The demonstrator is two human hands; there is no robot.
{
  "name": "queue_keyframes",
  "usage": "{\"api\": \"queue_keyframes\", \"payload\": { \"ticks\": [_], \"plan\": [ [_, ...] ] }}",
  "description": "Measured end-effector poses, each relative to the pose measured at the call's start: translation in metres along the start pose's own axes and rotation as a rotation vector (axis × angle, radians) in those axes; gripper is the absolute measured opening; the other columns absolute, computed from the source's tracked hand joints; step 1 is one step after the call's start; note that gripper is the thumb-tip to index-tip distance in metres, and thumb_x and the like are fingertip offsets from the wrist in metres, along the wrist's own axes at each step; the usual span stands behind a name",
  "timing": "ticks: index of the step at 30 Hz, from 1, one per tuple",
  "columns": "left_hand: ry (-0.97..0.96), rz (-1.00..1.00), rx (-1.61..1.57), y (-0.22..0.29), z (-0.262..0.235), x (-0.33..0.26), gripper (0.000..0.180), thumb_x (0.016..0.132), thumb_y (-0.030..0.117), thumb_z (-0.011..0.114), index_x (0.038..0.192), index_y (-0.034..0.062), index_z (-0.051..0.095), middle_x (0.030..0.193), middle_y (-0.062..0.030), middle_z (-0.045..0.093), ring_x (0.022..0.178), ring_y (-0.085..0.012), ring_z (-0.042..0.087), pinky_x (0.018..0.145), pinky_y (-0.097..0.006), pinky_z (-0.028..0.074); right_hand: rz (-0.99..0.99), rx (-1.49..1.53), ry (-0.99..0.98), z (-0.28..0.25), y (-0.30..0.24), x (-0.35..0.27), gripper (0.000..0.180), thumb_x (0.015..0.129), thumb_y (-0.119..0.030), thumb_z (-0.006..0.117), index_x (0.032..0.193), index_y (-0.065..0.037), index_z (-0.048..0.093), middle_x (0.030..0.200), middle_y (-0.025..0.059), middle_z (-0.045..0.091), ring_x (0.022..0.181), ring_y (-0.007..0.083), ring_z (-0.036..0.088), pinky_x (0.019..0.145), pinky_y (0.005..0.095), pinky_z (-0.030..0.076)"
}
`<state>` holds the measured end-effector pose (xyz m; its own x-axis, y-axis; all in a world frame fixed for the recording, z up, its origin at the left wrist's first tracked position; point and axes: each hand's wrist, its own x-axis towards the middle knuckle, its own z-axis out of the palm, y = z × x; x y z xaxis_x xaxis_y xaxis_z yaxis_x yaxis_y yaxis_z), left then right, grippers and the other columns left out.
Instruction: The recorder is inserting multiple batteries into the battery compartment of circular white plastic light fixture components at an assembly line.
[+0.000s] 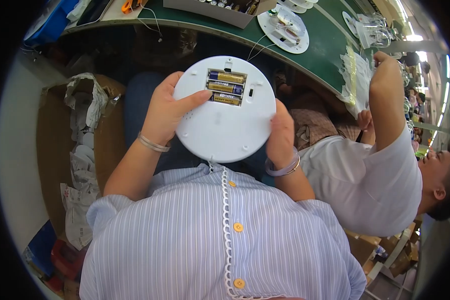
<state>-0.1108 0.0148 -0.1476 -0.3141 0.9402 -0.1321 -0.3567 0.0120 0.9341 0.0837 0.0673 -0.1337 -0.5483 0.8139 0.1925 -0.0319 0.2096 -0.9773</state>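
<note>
A round white plastic base (220, 132) is held up in front of my chest, its underside facing me. Three batteries (226, 88) lie side by side in its battery compartment, which has no cover over it. My left hand (171, 107) grips the base's left edge, with the thumb reaching across to the lowest battery. At the right edge, my right hand (281, 131) holds the base, its fingers mostly behind it and slightly blurred. A small switch slot sits right of the batteries.
On the green table (330, 62) stand a box of batteries (220, 12) and an opened round white base (285, 30) with wires. A cardboard carton (57, 145) with white parts and wrapping is at my left. A co-worker in a white shirt (360, 185) sits close at my right.
</note>
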Motion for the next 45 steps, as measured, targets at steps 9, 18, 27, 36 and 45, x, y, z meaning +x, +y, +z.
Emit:
{"api": "queue_keyframes", "payload": {
  "ticks": [9, 18, 27, 36, 45],
  "plan": [
    [-0.333, -0.388, -0.694, 0.029, -0.002, -0.019, 0.033, 0.083, 0.016, 0.044, 0.11, -0.0014, 0.038, 0.101, -0.0117, 0.052, 0.087, -0.0137, 0.054, 0.075, -0.026, 0.045, -0.2, -0.052, -0.43, 0.023, -0.002, 0.029, 0.072, 0.066, -0.02, 0.064, 0.123, 0.001, 0.025, 0.113, 0.0146, 0.043, 0.105, 0.0214, 0.043, 0.089, 0.0313, 0.031],
    [-0.573, -0.199, -1.381, 0.06, -0.038, -0.024, 0.055, 0.08, 0.025, 0.047, 0.127, 0.0106, 0.021, 0.128, -0.0106, 0.015, 0.118, -0.0292, 0.023, 0.087, -0.051, 0.032, 0.394, 0.585, -0.403, 0.024, -0.004, 0.005, 0.012, 0.082, -0.01, 0.047, 0.083, 0.001, 0.051, 0.065, 0.0049, 0.053, 0.057, 0.0078, 0.052, 0.053, 0.0173, 0.04],
    [-0.76, -0.031, -1.384, 0.072, -0.045, -0.028, 0.045, 0.083, 0.025, 0.042, 0.124, 0.0144, 0.029, 0.129, -0.0015, 0.018, 0.118, -0.0249, 0.024, 0.086, -0.052, 0.032, 0.252, 0.51, -0.444, 0.013, -0.021, 0.013, 0.015, 0.086, -0.014, 0.036, 0.084, -0.002, 0.045, 0.063, 0.0015, 0.047, 0.051, 0.0038, 0.041, 0.049, 0.0151, 0.035],
    [-0.603, -0.022, -1.42, 0.087, -0.061, -0.038, 0.034, 0.073, 0.015, 0.053, 0.1, 0.0046, 0.036, 0.094, -0.0075, 0.029, 0.099, -0.0227, 0.032, 0.061, -0.041, 0.041, 0.092, 0.293, -0.452, 0.022, -0.051, 0.041, 0.034, 0.083, -0.008, 0.035, 0.115, 0.001, 0.029, 0.073, 0.0071, 0.056, 0.049, 0.0046, 0.045, 0.048, 0.016, 0.036],
    [-0.552, 0.322, -1.021, 0.098, -0.052, -0.046, 0.032, 0.071, 0.016, 0.054, 0.096, 0.0053, 0.037, 0.091, -0.0082, 0.03, 0.096, -0.0234, 0.033, 0.052, -0.037, 0.042, -0.095, 0.047, -0.47, 0.044, -0.05, 0.039, 0.042, 0.077, -0.003, 0.042, 0.116, 0.0, 0.028, 0.064, 0.0056, 0.055, 0.055, 0.0165, 0.054, 0.055, 0.0241, 0.042]
  ]
}}
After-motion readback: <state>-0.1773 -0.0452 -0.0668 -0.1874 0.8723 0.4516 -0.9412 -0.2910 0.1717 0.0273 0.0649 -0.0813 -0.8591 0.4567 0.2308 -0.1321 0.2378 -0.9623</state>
